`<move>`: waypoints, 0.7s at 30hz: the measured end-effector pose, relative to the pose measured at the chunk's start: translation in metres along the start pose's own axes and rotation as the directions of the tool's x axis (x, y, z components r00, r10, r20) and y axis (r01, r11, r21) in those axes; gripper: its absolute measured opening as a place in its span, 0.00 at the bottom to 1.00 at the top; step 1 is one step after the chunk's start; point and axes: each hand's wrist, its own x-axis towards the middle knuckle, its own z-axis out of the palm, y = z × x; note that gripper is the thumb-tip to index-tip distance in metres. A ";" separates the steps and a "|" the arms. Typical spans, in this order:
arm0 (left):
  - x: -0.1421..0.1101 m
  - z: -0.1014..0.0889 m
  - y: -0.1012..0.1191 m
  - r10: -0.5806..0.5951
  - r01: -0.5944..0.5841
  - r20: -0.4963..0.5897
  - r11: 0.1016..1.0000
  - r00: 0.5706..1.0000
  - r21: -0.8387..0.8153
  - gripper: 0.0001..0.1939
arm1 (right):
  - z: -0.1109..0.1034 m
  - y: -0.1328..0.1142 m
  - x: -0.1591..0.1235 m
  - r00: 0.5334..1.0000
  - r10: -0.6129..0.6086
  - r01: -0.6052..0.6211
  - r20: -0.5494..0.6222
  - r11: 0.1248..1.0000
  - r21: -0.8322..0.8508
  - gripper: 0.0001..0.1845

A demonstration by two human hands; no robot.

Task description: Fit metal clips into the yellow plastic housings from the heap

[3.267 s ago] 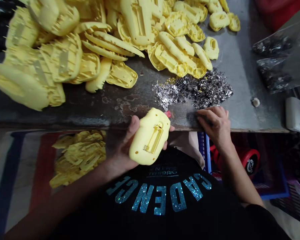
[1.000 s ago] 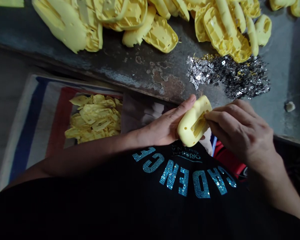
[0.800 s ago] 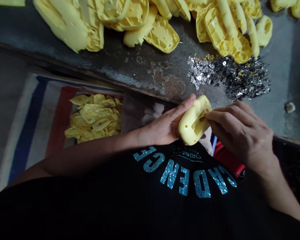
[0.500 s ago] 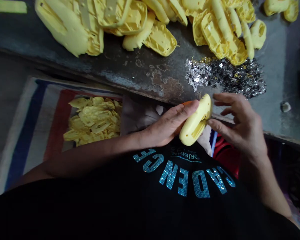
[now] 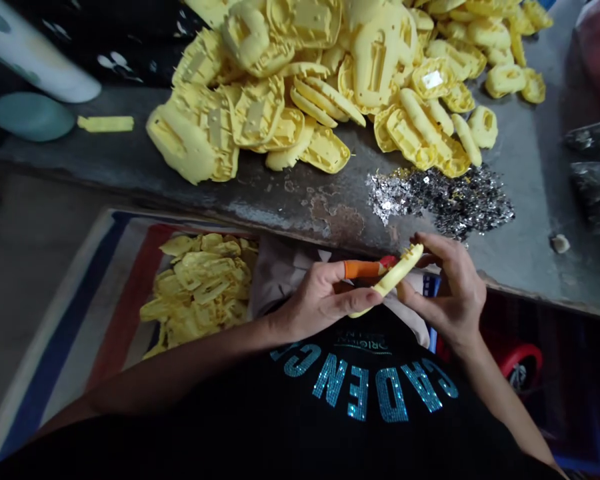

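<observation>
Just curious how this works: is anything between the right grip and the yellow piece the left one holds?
Nothing visible: the right grip is beside the yellow piece, at the end away from the left grip. Whether it touches, I can't tell.

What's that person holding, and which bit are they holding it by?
A rounded yellow plastic shell: the left hand grips its lower end. The right hand is at its upper end, but whether it grips too can't be told.
</observation>
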 end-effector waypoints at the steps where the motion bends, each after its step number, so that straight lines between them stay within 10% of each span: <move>1: 0.000 0.000 0.001 0.023 -0.023 -0.024 1.000 0.999 0.013 0.36 | 0.001 0.000 0.001 1.000 -0.011 0.011 -0.013 1.000 -0.015 0.38; 6: 0.008 -0.004 0.000 0.041 -0.050 -0.083 0.993 0.996 -0.107 0.25 | 0.002 -0.003 0.010 0.999 0.015 -0.014 0.032 0.998 -0.054 0.36; 13: 0.008 -0.038 0.001 -0.035 0.134 0.212 0.869 0.977 -0.476 0.35 | 0.006 0.004 0.023 0.940 0.069 -0.103 0.335 0.991 0.086 0.36; 17: -0.002 -0.054 0.008 0.028 -0.017 0.022 0.915 0.999 -0.404 0.42 | 0.012 0.041 0.037 0.964 0.095 -0.065 0.248 0.990 -0.128 0.12; 21: -0.006 -0.053 0.009 0.079 -0.103 -0.082 0.931 0.993 -0.352 0.49 | 0.023 0.067 0.042 0.965 0.070 0.031 0.254 0.928 -0.371 0.10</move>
